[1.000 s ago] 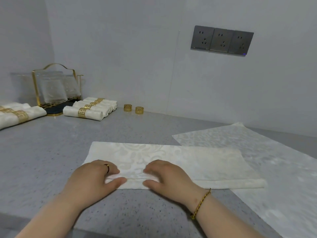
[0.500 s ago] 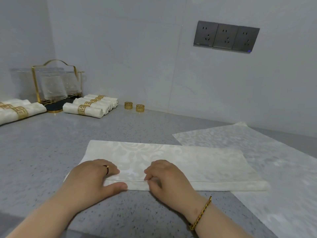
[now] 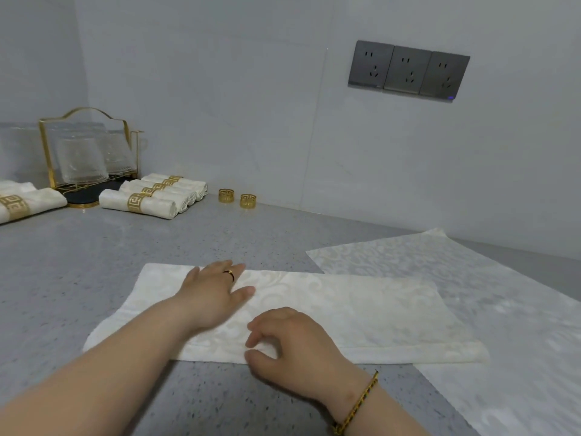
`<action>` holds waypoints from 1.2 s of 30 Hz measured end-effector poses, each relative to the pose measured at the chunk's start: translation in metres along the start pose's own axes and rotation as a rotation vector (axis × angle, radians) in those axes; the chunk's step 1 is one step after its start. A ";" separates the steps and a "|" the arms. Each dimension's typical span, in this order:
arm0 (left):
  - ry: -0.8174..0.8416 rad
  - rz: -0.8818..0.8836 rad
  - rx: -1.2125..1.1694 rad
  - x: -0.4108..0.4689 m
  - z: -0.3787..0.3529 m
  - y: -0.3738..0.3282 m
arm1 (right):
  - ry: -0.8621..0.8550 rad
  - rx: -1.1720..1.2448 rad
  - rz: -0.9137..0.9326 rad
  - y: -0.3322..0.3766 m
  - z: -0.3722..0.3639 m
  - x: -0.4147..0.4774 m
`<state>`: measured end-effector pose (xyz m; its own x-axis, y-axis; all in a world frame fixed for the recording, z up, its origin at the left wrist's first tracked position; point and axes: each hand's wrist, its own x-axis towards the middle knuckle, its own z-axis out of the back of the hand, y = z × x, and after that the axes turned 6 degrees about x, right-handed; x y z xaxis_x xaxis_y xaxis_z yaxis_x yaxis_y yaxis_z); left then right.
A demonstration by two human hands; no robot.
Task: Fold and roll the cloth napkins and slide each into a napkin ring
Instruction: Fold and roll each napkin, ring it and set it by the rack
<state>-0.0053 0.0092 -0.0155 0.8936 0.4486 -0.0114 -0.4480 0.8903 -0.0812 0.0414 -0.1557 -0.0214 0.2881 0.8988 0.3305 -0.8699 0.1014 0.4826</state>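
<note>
In the head view the folded napkin (image 3: 330, 313) lies as a long strip on the counter (image 3: 94, 262), directly in front of the person. The left hand (image 3: 213, 294) rests flat on its left part, with the fingers (image 3: 220, 269) straight and close together, reaching to the far edge. The right hand (image 3: 292, 341) is at the near hem, and its fingers (image 3: 267, 333) are curled; with the thumb they seem to pinch the edge of the cloth, though the contact itself is small and not fully clear. The cloth looks smooth and slippery, so I think the layers can slide apart under the flat hand, and then the edges would not match any more. If the roll starts crooked from this pinch it may become a cone, too thick at one end for the two free napkin rings (image 3: 235, 198), which stand well apart near the wall, beside the finished rolls (image 3: 151, 201). The right end of the strip also lies over the flat napkin (image 3: 471, 294), so pulling the strip may drag and wrinkle that one.
</note>
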 end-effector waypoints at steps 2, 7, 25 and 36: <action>0.042 0.019 0.044 0.002 -0.007 -0.005 | 0.012 0.000 0.015 -0.002 -0.001 0.000; 0.132 0.064 0.088 -0.003 -0.008 -0.002 | 0.093 -0.006 0.053 -0.002 -0.005 0.000; 0.134 0.477 -0.019 -0.026 0.041 0.088 | 0.093 0.235 -0.153 -0.009 0.002 -0.001; -0.001 0.502 -0.581 -0.066 0.041 0.087 | 0.144 0.196 -0.215 -0.015 0.010 0.002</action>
<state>-0.1041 0.0601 0.0191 0.5867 0.7885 -0.1842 -0.7137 0.3961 -0.5777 0.0587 -0.1602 -0.0194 0.3854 0.9181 0.0924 -0.6972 0.2242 0.6809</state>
